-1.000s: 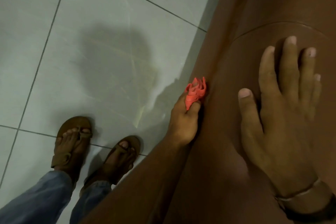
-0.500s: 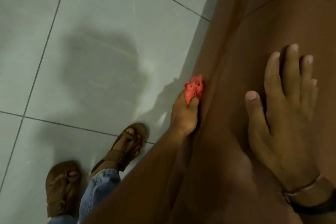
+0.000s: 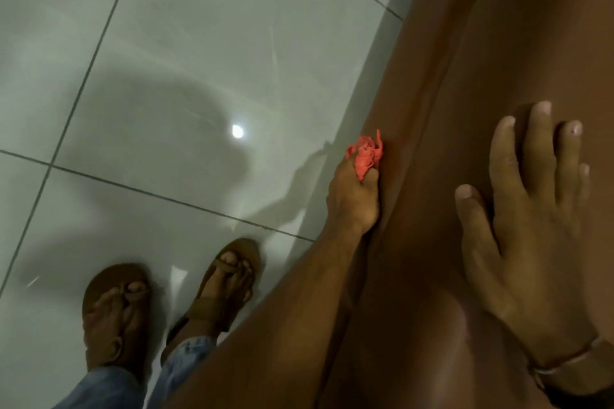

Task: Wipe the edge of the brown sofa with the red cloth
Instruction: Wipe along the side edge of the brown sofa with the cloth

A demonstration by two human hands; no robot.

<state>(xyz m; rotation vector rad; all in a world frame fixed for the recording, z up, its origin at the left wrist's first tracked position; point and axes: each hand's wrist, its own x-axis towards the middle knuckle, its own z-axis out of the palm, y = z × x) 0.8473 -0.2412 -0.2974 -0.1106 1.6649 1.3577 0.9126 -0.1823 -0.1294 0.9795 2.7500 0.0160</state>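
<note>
The brown sofa (image 3: pixel 498 76) fills the right side of the view, and its outer edge runs as a long diagonal line from the bottom centre up toward the top right, with the grey tiled floor (image 3: pixel 199 60) lying to the left of it. That edge is taken as the landmark. Flat on the sofa's upper surface, well to the right of the edge, the right hand (image 3: pixel 531 226) is spread with open fingers, gripping nothing; it appears to serve as a brace. Directly against the edge, on its floor side, the left hand (image 3: pixel 354 199) is closed around the red cloth (image 3: pixel 365 156), whose bunched folds protrude from the fingertips and touch the leather. The cloth is thus already on the line to be wiped, and the left hand is the nearer one. The unwiped stretch is judged to lie ahead along the edge's long axis, up and to the right, so the stroke would need to follow that diagonal. Two sandalled feet (image 3: pixel 172 292) are seen on the floor, left of the edge.
</note>
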